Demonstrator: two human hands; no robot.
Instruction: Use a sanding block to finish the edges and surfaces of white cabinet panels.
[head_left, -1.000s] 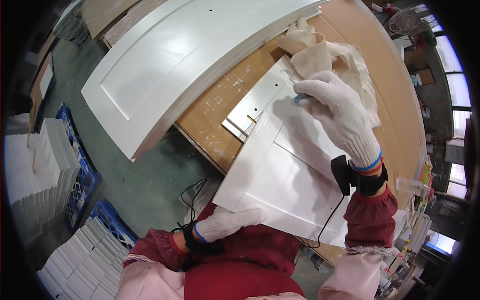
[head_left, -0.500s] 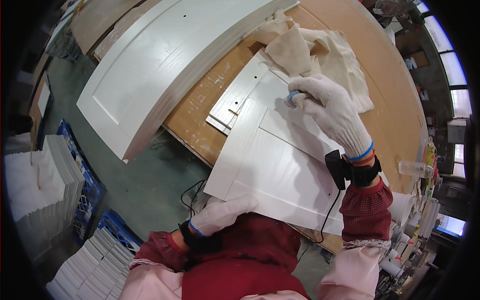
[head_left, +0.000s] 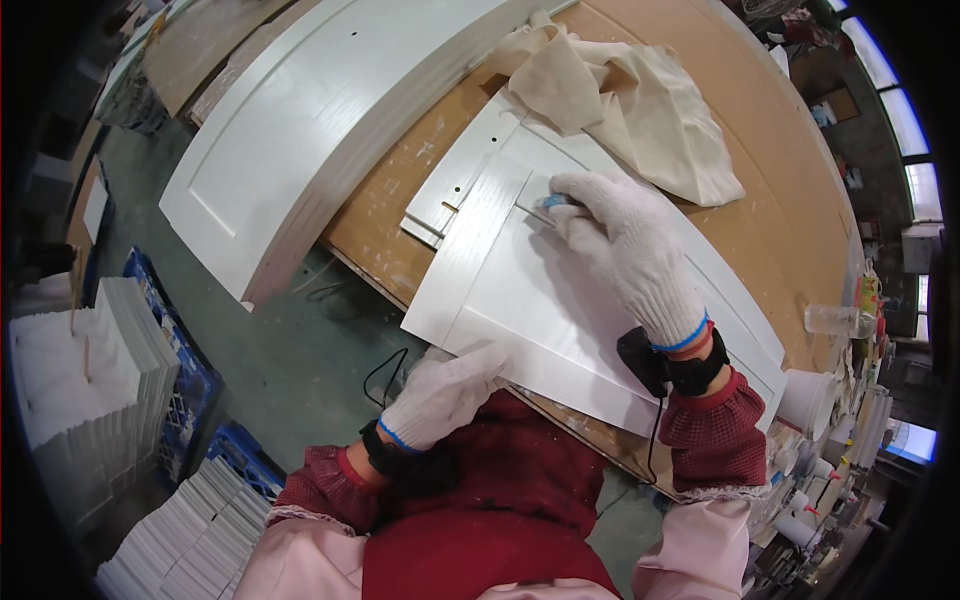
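A white panel (head_left: 500, 290) with a recessed middle lies at an angle on top of a second white panel (head_left: 435, 203), which has small dark holes and a slot near its end. My gloved right hand (head_left: 635, 250) is above the upper panel, pinching a small blue object (head_left: 553, 201); the glove hides most of it, so its kind does not show. At the panel's near left corner, my gloved left hand (head_left: 445, 395) grips the edge, with part of its fingers out of sight. A dark device with a cable is strapped to my right wrist.
A large curved white panel (head_left: 310, 110) stands at the left of the brown table (head_left: 750, 130). Crumpled beige cloth (head_left: 660, 130) lies at the far side. To the right are a clear plastic bottle (head_left: 832, 320) and a white bucket (head_left: 806, 400). Stacked white pieces (head_left: 95, 370) fill the lower left.
My right hand has moved left and slightly nearer, closer to the upper panel's recessed corner. The left hand has shifted a little up along the panel's edge. The view has also shifted slightly.
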